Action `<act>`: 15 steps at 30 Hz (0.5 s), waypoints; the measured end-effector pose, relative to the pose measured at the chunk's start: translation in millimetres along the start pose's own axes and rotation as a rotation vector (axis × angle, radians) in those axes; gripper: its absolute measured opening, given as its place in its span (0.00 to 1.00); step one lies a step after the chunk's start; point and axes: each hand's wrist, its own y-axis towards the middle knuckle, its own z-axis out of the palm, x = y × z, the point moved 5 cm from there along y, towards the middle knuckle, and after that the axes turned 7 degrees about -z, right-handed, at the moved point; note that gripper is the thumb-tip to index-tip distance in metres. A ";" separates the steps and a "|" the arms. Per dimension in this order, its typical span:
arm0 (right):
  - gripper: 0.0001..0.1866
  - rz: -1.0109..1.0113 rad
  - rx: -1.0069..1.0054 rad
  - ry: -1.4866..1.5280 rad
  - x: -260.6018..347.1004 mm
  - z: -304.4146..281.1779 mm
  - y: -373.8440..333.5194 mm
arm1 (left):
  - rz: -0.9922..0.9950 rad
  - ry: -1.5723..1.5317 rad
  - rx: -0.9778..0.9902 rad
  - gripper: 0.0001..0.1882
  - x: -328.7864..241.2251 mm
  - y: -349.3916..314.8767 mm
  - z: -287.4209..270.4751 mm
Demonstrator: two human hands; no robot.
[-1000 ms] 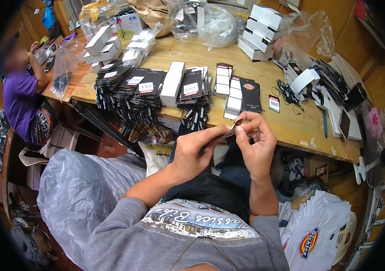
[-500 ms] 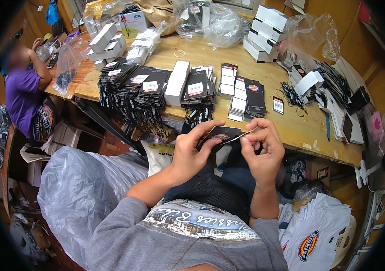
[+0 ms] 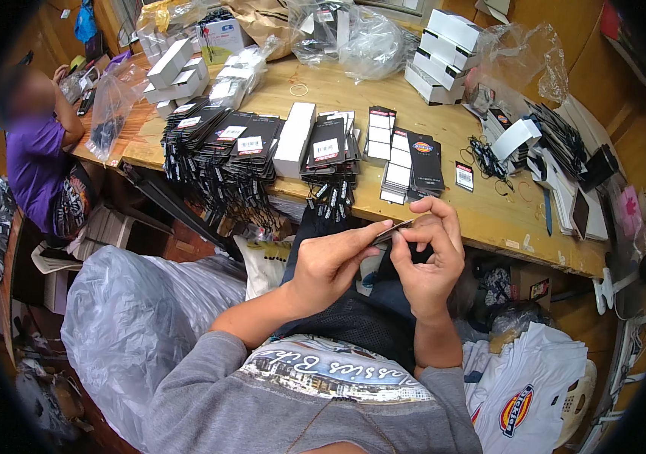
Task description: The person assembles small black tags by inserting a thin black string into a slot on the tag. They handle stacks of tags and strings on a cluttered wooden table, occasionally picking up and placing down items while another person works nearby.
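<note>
The room has wood-toned wall panels, and a long wooden table (image 3: pixel 338 94) crosses it. At the left end of the table is a second person in a purple top (image 3: pixel 35 170).

The left hand (image 3: pixel 336 261) is closed, its thumb and fingers pressed together on a thin dark card (image 3: pixel 389 232). The right hand (image 3: pixel 430 261) grips the same card at its right end between thumb and forefinger, the other fingers loosely curled and apart. The card is held in the air, just off the table's front edge and above the person's lap; it is seen nearly edge-on, so its face cannot be read.

Along the front edge, left of the hands, lie stacks of black tags (image 3: pixel 249 144), their black cords (image 3: pixel 251 200) hanging over that edge. A long white box (image 3: pixel 295 140) stands between two stacks. Beyond the hands, near the front edge, a black card with an oval emblem (image 3: pixel 426 168) lies against a pile of white-faced cards (image 3: pixel 395 178); one label card (image 3: pixel 464 176) lies apart to the right. White boxes (image 3: pixel 442 60) are piled toward the far edge. A phone (image 3: pixel 580 217) rests near the front right corner.
</note>
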 end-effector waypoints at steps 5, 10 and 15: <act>0.07 0.080 -0.007 0.151 -15.7 4.2 -5.1 | 0.029 0.005 0.116 0.20 2.6 2.8 1.0; 0.08 0.102 0.012 0.139 -16.1 2.7 -3.2 | -0.421 -0.726 -0.098 0.09 27.8 -2.3 5.0; 0.11 -0.182 -0.007 -0.049 6.6 7.5 -5.6 | -0.347 -0.683 -0.053 0.04 23.0 1.5 -2.2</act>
